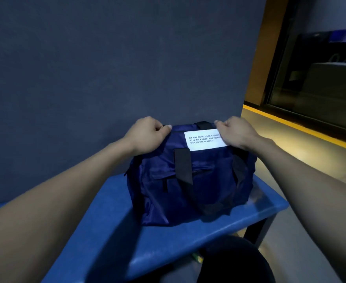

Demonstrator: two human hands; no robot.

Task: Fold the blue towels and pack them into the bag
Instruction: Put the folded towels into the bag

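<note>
Nearest me I see a smooth blue plastic table (111, 231). On it, toward its far right corner, sits the dark navy fabric duffel bag (190, 186) with black webbing straps (183, 166) and a white printed label (204, 139). My left hand (145, 135) pinches the bag's top edge at its left end; my right hand (234, 132) grips the top edge beside the label. Behind stands a dark grey wall (106, 58).

blue table (111, 231), dark blue bag (188, 193) resting on it
</note>
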